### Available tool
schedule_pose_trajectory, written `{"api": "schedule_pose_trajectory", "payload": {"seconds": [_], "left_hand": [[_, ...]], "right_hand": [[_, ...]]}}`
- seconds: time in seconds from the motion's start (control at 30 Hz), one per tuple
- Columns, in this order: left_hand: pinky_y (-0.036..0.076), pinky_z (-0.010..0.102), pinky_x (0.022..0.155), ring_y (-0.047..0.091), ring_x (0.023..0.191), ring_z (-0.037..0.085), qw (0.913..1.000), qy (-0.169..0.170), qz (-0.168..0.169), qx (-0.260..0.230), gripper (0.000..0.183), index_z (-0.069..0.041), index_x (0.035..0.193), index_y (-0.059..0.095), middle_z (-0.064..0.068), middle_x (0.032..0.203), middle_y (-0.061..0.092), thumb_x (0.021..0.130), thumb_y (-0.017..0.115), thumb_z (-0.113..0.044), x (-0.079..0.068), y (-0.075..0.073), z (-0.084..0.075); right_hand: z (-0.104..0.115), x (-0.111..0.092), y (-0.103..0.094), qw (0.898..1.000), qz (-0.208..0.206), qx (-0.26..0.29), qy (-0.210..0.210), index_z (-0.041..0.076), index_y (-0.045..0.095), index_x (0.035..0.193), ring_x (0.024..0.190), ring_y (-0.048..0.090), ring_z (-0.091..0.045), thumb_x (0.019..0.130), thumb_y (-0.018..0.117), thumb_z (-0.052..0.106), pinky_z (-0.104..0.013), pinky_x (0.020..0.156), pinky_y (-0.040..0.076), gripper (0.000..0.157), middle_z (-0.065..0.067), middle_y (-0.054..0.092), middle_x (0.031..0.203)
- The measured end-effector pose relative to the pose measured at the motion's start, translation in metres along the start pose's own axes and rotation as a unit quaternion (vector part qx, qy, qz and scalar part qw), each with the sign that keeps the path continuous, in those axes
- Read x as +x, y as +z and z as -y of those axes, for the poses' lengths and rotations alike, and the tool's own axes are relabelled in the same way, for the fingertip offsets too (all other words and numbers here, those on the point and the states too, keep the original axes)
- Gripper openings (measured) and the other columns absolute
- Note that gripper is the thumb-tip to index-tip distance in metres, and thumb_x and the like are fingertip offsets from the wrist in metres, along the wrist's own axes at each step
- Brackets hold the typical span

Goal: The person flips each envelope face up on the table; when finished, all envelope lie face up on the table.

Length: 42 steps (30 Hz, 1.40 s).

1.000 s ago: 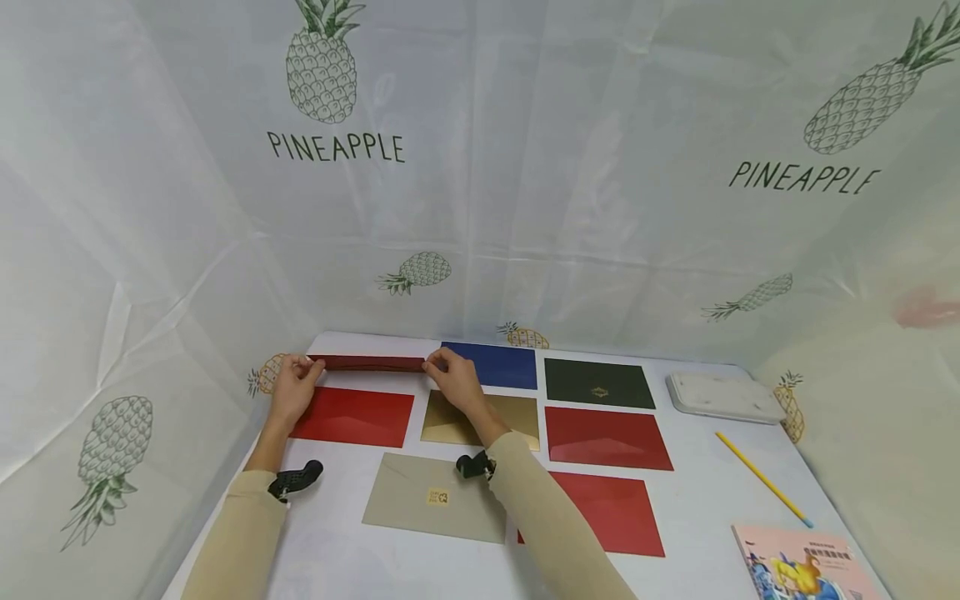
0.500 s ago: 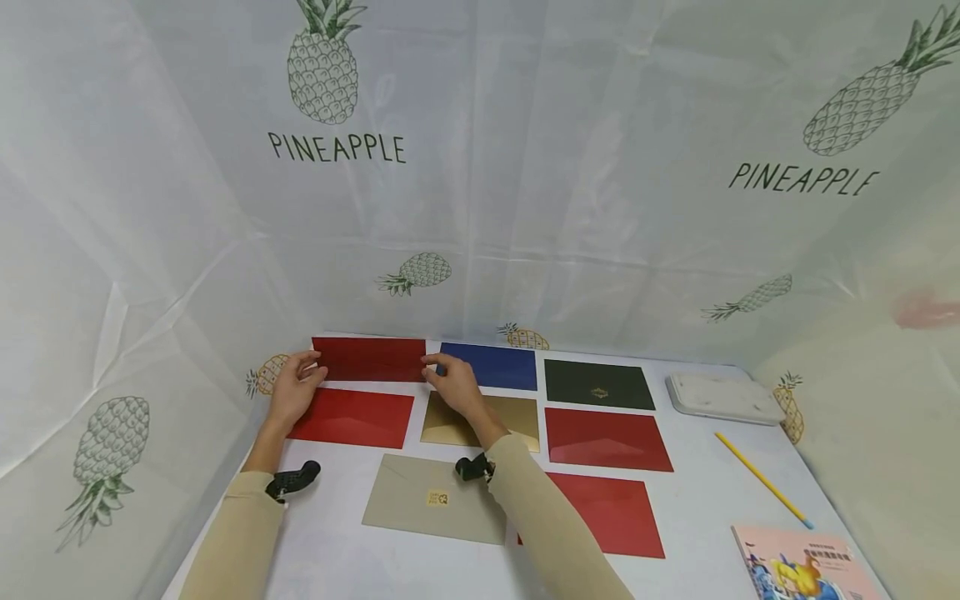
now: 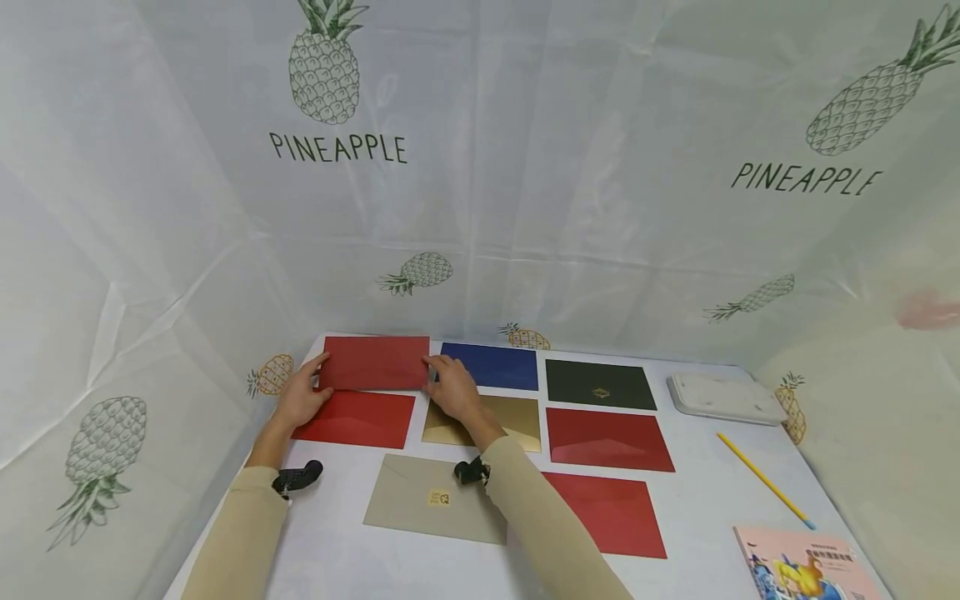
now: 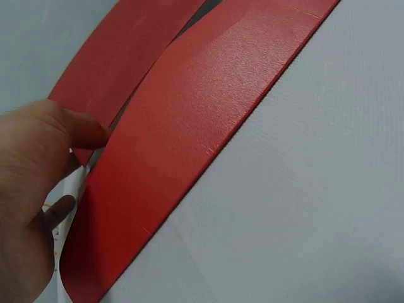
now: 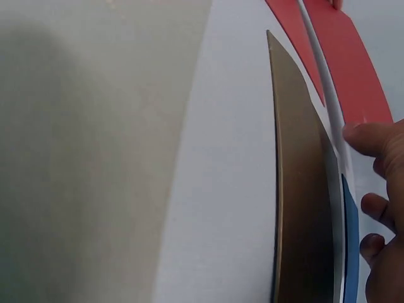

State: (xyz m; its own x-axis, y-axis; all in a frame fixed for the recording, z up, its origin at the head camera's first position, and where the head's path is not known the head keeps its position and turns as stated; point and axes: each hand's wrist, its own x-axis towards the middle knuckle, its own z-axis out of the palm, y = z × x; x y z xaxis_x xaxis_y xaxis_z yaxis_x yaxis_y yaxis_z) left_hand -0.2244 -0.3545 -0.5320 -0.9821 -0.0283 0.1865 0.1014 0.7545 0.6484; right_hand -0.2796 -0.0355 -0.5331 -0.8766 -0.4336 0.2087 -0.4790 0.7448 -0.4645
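Observation:
A plain red envelope lies at the back left, between both hands. At its left end my left hand has finger and thumb spread along the short edge. In the left wrist view the thumb is close to that envelope's near corner. My right hand touches the right end, its thumb near the lower corner in the right wrist view. Just in front is a brighter red envelope. A gold envelope lies partly under the right hand, and a blue envelope is beside its fingers.
To the right lie a dark green envelope and two red ones, the middle and the front. A beige envelope is nearer. At the right are a pale case, a yellow pencil and a pink book.
The envelope between the hands went from a thin edge-on strip to a broad dark red face, then a lighter red face. The left hand's finger and thumb have spread apart.

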Motion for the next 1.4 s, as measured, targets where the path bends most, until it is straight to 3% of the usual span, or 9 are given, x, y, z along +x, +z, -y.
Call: {"api": "schedule_pose_trajectory", "payload": {"seconds": [0.23, 0.4, 0.6, 1.0, 1.4], "left_hand": [[0.047, 0.054, 0.086, 0.054, 0.110, 0.044, 0.9983, -0.051, -0.012, 0.027, 0.065, -0.003, 0.153, 0.037, 0.032, 0.133, 0.052, 0.094, 0.064, -0.003, 0.0043, 0.0025, -0.0024], [0.046, 0.058, 0.093, 0.053, 0.117, 0.047, 0.9960, -0.084, -0.025, 0.019, 0.061, -0.001, 0.150, 0.041, 0.033, 0.134, 0.053, 0.095, 0.066, -0.009, 0.0036, 0.0037, -0.0050], [0.040, 0.059, 0.104, 0.050, 0.127, 0.048, 0.9964, -0.072, -0.041, 0.019, 0.056, 0.004, 0.145, 0.044, 0.031, 0.139, 0.053, 0.095, 0.066, -0.008, 0.0025, 0.0031, -0.0054], [0.035, 0.061, 0.107, 0.048, 0.128, 0.047, 0.9962, -0.076, -0.034, 0.026, 0.053, 0.004, 0.144, 0.047, 0.030, 0.137, 0.056, 0.096, 0.066, -0.010, 0.0011, 0.0035, -0.0091], [0.037, 0.061, 0.105, 0.051, 0.125, 0.049, 0.9967, -0.064, -0.037, 0.033, 0.050, 0.007, 0.140, 0.049, 0.032, 0.133, 0.057, 0.095, 0.066, -0.009, 0.0032, 0.0053, -0.0077]], "right_hand": [[0.0060, -0.0004, 0.0019, 0.999, 0.023, -0.034, 0.009, 0.021, 0.050, 0.149, 0.125, 0.054, -0.022, 0.093, 0.072, 0.029, -0.041, 0.102, 0.047, 0.060, 0.000, 0.056, 0.144], [0.0069, -0.0007, 0.0026, 0.999, 0.021, -0.030, 0.020, 0.020, 0.053, 0.147, 0.124, 0.055, -0.022, 0.093, 0.073, 0.030, -0.041, 0.101, 0.047, 0.059, -0.001, 0.057, 0.143], [0.0068, -0.0017, 0.0012, 0.998, 0.033, -0.015, 0.042, 0.020, 0.059, 0.142, 0.122, 0.055, -0.022, 0.094, 0.072, 0.032, -0.040, 0.101, 0.047, 0.051, -0.001, 0.059, 0.141], [0.0055, -0.0040, 0.0015, 0.998, 0.039, -0.048, 0.017, 0.023, 0.070, 0.128, 0.118, 0.055, -0.021, 0.098, 0.066, 0.032, -0.038, 0.096, 0.048, 0.032, 0.001, 0.061, 0.135], [0.0049, -0.0058, -0.0012, 0.998, 0.043, -0.053, 0.004, 0.023, 0.071, 0.127, 0.117, 0.055, -0.022, 0.099, 0.065, 0.033, -0.038, 0.094, 0.049, 0.031, 0.001, 0.061, 0.135]]}}
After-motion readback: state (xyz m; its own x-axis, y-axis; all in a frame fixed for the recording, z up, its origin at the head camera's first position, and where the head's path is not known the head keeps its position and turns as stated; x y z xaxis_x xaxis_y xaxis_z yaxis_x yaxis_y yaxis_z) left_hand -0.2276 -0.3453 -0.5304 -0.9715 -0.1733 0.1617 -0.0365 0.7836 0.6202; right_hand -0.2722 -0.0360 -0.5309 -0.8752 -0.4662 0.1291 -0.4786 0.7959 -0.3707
